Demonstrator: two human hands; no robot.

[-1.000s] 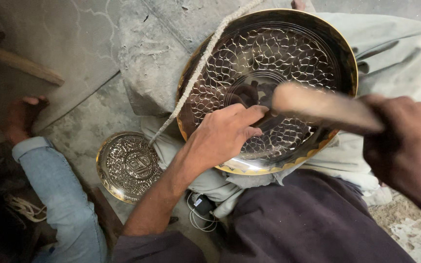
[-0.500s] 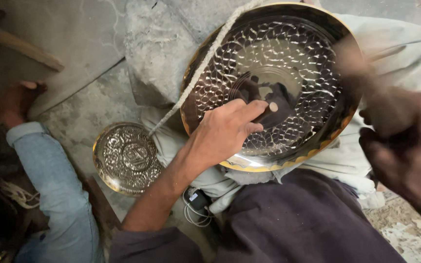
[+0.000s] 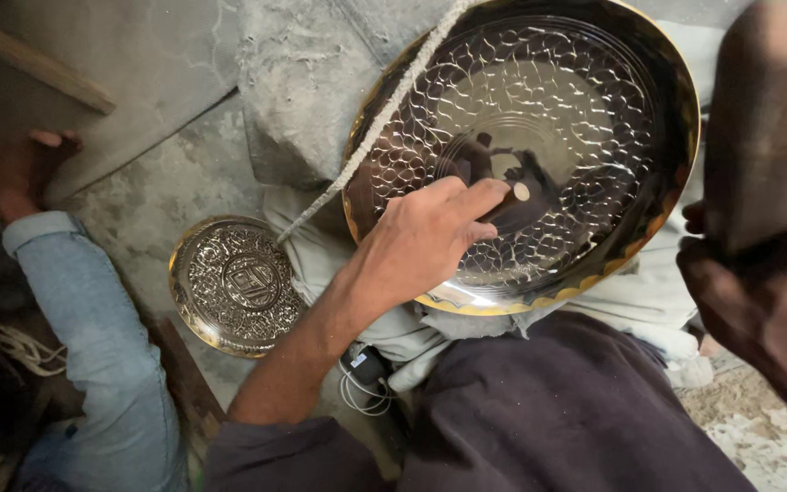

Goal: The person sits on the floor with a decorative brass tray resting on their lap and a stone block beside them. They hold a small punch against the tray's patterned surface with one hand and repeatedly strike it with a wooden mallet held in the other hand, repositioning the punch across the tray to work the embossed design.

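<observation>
Left hand [image 3: 421, 241] pinching punch [image 3: 507, 202] on brass tray [image 3: 594, 137] | right hand [image 3: 758, 292] gripping mallet [image 3: 762, 118] | advise: keep punch upright, strike squarely.

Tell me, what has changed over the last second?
The right hand has swung its mallet from lying across the big tray up to the right, clear of it. The left hand stays on the tray, pressing the punch to its middle. The small tray on the floor, the cord and the other person's sleeve keep their places.
</observation>
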